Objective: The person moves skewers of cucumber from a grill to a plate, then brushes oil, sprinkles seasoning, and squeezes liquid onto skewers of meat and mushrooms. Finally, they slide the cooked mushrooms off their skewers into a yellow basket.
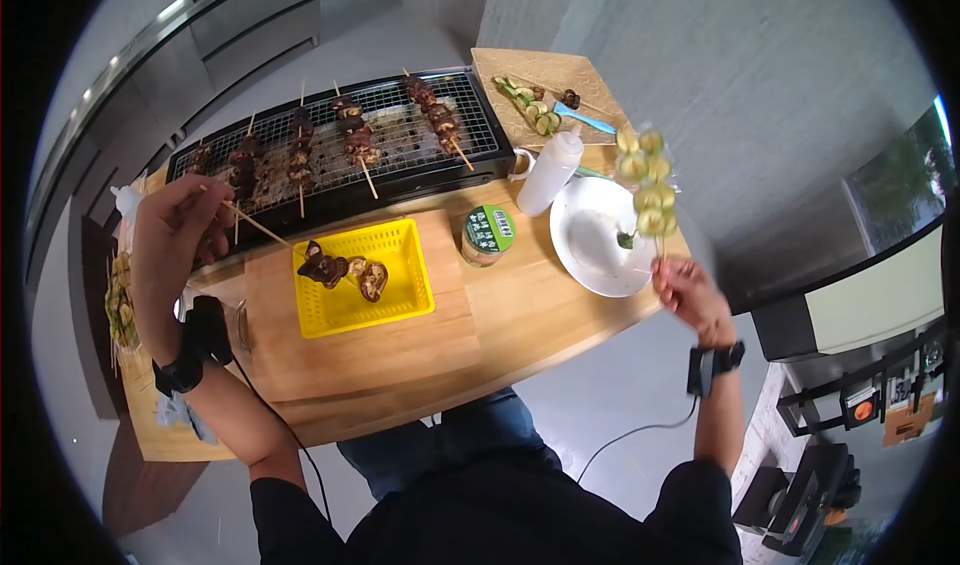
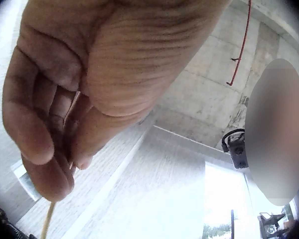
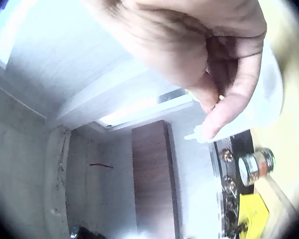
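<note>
In the head view my left hand pinches the bare end of a bamboo skewer. Dark mushroom pieces sit at its far end, over the yellow basket. The left wrist view shows thumb and fingertips closed on the stick. On the right, my right hand grips a second skewer by its lower end. Round green zucchini-like slices are threaded on it, standing up beside the white bowl. In the right wrist view the fingers hide most of that stick.
Several meat-and-mushroom skewers lie across the black grill. A wooden board lies under the basket. Nearby stand a green-labelled jar and a white squeeze bottle. Another board holds skewers and a blue brush.
</note>
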A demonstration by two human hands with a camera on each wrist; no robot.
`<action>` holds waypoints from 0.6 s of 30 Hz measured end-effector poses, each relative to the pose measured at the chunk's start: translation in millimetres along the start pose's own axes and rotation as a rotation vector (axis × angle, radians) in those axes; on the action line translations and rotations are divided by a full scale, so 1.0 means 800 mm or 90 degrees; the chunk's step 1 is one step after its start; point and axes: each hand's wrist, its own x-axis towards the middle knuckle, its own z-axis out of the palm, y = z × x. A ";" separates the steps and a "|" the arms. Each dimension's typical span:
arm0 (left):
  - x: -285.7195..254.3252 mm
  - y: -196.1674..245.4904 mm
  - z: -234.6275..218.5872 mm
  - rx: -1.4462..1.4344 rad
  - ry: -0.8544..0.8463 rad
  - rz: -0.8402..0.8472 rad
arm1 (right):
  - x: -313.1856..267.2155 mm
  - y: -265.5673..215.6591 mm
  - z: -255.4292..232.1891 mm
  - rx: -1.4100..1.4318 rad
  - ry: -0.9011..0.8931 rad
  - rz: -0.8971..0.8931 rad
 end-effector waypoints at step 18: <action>-0.006 0.007 -0.010 -0.003 0.026 -0.034 | 0.374 -0.097 -0.067 -0.254 -0.121 0.076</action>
